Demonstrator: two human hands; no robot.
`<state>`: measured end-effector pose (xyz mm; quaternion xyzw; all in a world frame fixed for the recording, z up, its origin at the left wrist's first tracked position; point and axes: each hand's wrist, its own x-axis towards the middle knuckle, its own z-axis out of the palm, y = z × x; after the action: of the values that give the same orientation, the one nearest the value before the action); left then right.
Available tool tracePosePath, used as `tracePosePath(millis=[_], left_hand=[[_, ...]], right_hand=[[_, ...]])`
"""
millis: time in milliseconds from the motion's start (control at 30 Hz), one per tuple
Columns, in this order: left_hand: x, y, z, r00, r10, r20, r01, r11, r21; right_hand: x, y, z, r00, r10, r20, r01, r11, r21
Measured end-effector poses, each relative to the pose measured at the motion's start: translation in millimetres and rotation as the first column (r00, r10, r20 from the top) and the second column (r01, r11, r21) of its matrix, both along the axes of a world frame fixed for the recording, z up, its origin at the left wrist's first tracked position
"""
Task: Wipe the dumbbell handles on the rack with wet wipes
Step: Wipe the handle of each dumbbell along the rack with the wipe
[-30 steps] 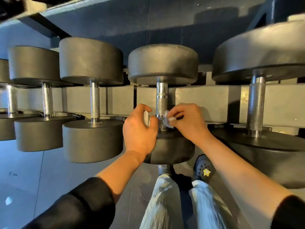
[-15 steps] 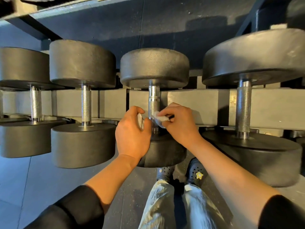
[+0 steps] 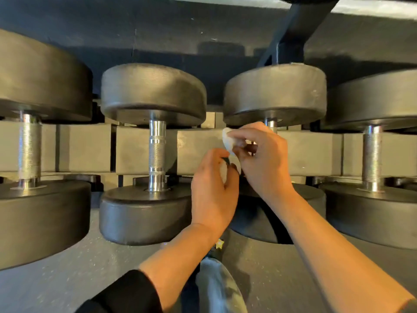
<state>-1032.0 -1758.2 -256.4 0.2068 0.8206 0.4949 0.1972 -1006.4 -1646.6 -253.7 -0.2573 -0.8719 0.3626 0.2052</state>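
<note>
**Grey gym floor under a dark rack shelf**

A speckled grey floor (image 3: 67,279) fills the near ground, lit warmly from above. Far behind runs a row of pale grey blocks (image 3: 85,150), side by side from left to right. Overhead, a dark shelf underside (image 3: 158,26) spans the top, with a black slanted brace (image 3: 291,35) at upper right.
</note>
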Motion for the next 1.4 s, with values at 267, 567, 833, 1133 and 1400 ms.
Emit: tracePosePath(millis=[267, 567, 833, 1133, 1400], left_hand=[[7, -7, -18, 0.973, -0.229, -0.01, 0.228, 0.972, -0.053], [12, -8, -25, 0.957, -0.264, 0.12, 0.264, 0.964, 0.02], [12, -10, -20, 0.954, -0.28, 0.11, 0.278, 0.96, 0.033], [11, -12, -19, 0.946, -0.311, 0.093, 0.308, 0.95, 0.045], [11, -11, -18, 0.943, -0.318, 0.096, 0.316, 0.948, 0.041]], right_hand=[[16, 41, -6, 0.969, 0.152, 0.195, -0.221, 0.886, 0.407], [14, 52, -14, 0.815, 0.113, 0.569, -0.445, 0.75, 0.489], [21, 44, 0, 0.724, 0.134, 0.677, -0.526, 0.742, 0.416], [39, 42, 8, 0.674, 0.215, 0.707, -0.423, 0.897, 0.131], [47, 45, 19, 0.672, 0.296, 0.679, -0.25, 0.953, -0.169]])
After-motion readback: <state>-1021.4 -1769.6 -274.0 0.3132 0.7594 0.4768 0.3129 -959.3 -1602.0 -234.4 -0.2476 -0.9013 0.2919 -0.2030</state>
